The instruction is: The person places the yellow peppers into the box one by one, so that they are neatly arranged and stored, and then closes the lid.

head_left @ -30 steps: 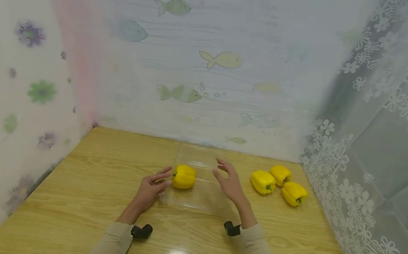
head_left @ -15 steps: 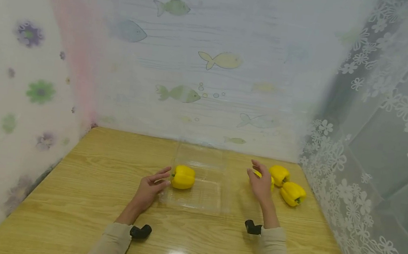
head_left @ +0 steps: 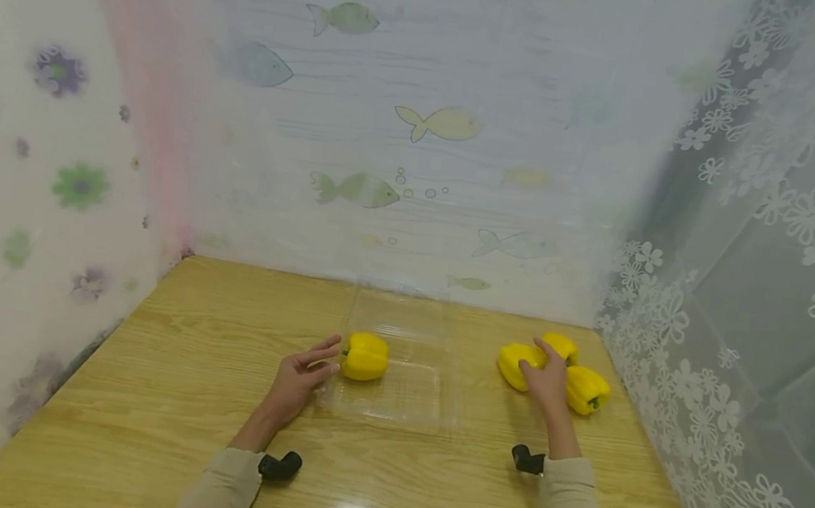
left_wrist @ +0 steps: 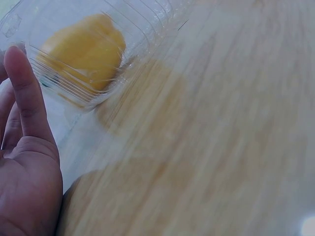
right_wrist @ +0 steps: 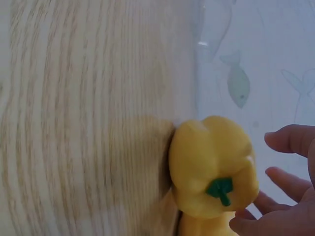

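In the head view, a yellow bell pepper (head_left: 365, 356) lies on its side at the left within a clear plastic container (head_left: 412, 412), its lid folded back. My left hand (head_left: 294, 384) is at the container's left side, fingers extended; in the left wrist view the thumb (left_wrist: 27, 93) is close to the ribbed wall, and contact is hard to tell. Over on the right, my right hand (head_left: 547, 383) hovers among more peppers, fingers spread and holding nothing. Closest to its thumb is the left pepper (head_left: 515, 365); a back pepper (head_left: 561, 347) is partly covered by the hand.
A third loose pepper (head_left: 587, 390) lies to the right of the right hand. The wooden table (head_left: 157, 393) ends at a fish-patterned backdrop (head_left: 418, 163). Flowered curtains (head_left: 761, 395) stand at both sides.
My right hand has moved right, from over the container to the loose peppers, passing over the left one. My left hand and the pepper in the container have stayed put.
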`<act>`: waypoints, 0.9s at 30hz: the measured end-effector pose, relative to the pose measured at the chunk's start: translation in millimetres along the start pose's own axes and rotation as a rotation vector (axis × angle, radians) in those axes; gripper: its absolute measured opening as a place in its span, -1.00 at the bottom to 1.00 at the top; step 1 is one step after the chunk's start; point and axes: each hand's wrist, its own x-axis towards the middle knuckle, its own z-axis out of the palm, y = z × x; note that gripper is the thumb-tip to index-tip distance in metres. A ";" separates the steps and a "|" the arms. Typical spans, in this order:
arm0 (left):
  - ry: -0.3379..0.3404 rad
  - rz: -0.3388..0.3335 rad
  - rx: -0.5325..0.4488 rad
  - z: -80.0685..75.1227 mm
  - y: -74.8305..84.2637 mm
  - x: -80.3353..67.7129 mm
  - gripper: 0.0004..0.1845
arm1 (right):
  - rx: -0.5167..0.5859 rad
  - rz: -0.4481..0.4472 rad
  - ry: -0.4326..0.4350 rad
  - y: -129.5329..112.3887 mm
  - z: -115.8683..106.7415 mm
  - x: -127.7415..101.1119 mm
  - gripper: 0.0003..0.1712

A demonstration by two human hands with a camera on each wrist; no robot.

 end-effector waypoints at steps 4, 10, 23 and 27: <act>0.000 -0.009 0.006 -0.5 1.4 -2.0 -0.53 | -0.022 0.032 -0.064 6.1 -2.6 -3.1 -0.25; -0.014 -0.017 0.010 -1.4 1.1 -3.2 -0.53 | -0.007 -0.003 -0.087 10.0 -3.0 -14.2 -0.29; -0.012 0.002 0.006 -1.4 -0.2 0.2 -0.53 | -0.010 0.006 -0.138 14.3 -2.9 -15.9 -0.22; -0.016 0.003 0.009 -1.2 0.1 0.5 -0.54 | 0.003 -0.003 -0.223 16.7 -0.2 -14.2 -0.09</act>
